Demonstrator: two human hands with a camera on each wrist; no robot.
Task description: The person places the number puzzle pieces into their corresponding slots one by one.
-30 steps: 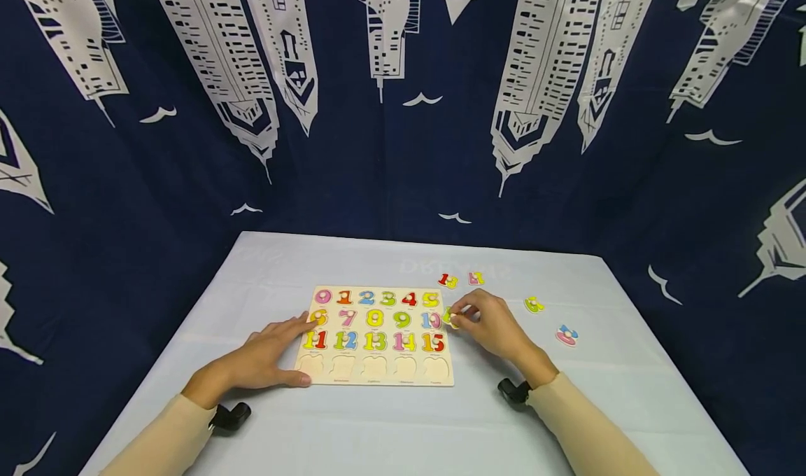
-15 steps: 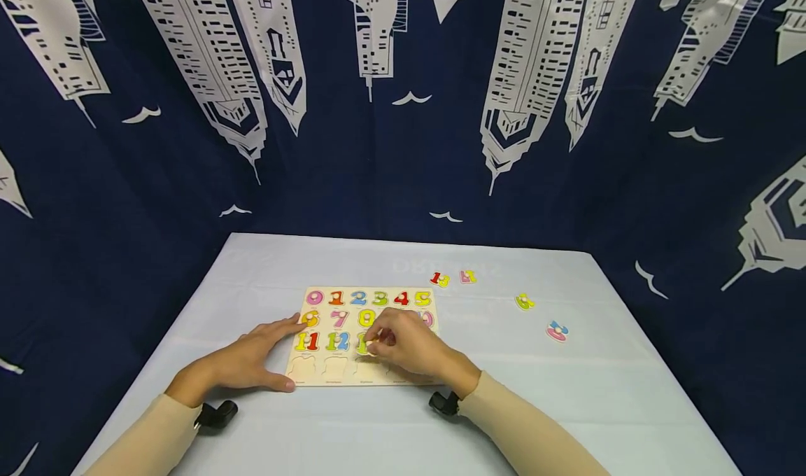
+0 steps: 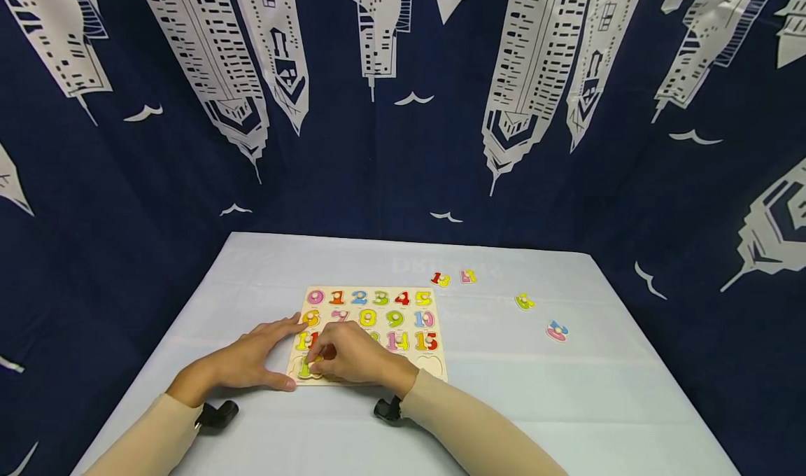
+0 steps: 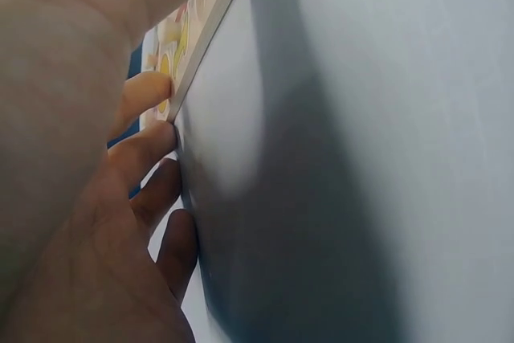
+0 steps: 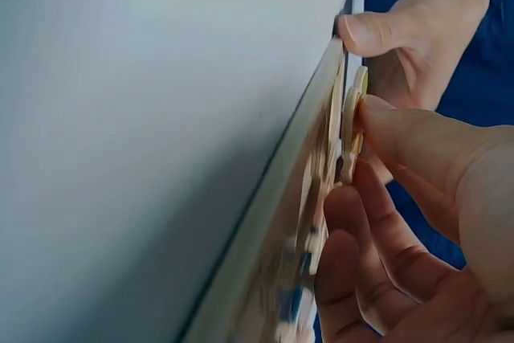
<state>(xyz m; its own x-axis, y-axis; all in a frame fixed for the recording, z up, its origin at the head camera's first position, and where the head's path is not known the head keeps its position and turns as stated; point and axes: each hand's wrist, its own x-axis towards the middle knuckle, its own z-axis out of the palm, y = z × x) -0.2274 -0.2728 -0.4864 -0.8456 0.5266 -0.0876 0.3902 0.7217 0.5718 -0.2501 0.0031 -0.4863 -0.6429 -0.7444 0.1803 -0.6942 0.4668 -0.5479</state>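
A wooden number puzzle board lies on the white table, its upper three rows filled with coloured numbers from 0 to 15. My right hand pinches a green-and-yellow number puzzle piece by thumb and fingers over the leftmost recess of the bottom row. In the right wrist view this puzzle piece is tilted just off the board's face; its full number is hidden. Along the board's left edge rests my left hand, its fingers spread, thumb by the near corner and index finger beside the 6.
Loose number pieces lie to the board's right: a red-and-yellow piece, a pink-and-yellow piece, a green-and-yellow piece and a pink-and-blue piece. A dark blue printed cloth hangs behind the table.
My right hand has carried the green-and-yellow puzzle piece from the board's right side leftward across it to the bottom row. My left hand has stayed at the left edge.
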